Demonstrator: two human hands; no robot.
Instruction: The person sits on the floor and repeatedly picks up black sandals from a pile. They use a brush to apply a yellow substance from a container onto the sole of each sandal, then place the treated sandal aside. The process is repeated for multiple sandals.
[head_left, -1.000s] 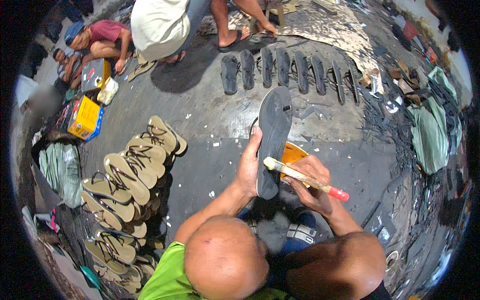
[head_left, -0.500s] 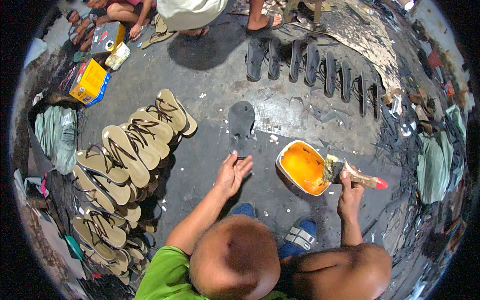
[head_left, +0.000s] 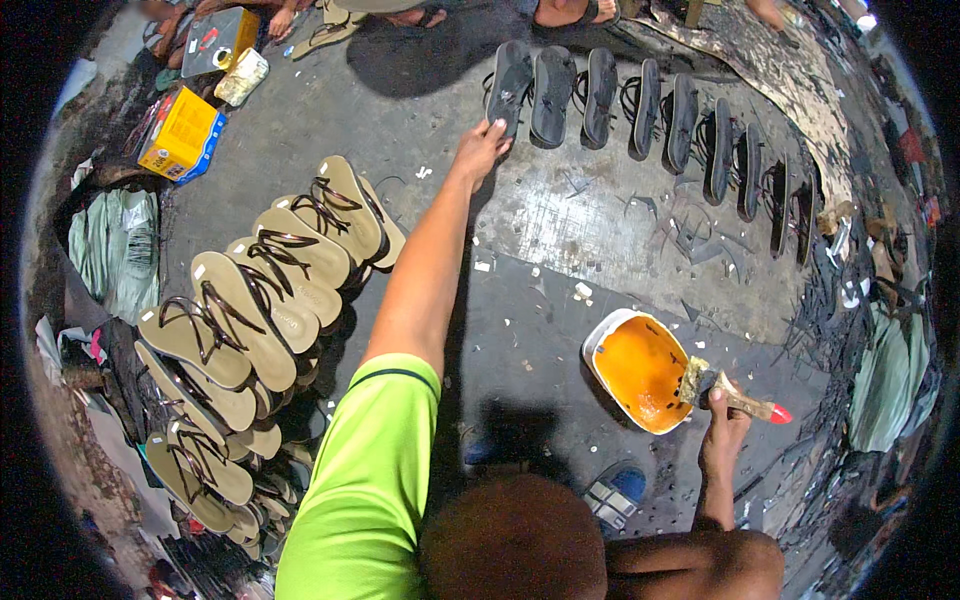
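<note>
My left arm reaches far forward, and my left hand (head_left: 480, 152) grips the near end of a black sandal (head_left: 512, 75) at the left end of a row of black sandals (head_left: 600, 95). These lie soles up or on their sides, straps showing at the edges. In my right hand (head_left: 722, 432) is a paintbrush (head_left: 745, 402) with a red-tipped wooden handle. Its coated bristles touch or hang over the right rim of a white tub (head_left: 593, 362) holding orange, glue-like paste (head_left: 640, 360).
Stacked tan sandals (head_left: 240, 315) with dark straps stand at the left. Behind them are a yellow and blue box (head_left: 185, 135) and a grey-green bundle (head_left: 115, 255). Another bundle (head_left: 890, 375) lies right, near black scraps. Other people's feet (head_left: 575, 12) show at the far edge.
My left hand has carried the black sandal from the middle of the floor forward to the row's left end. The brush stays in my right hand beside the tub.
</note>
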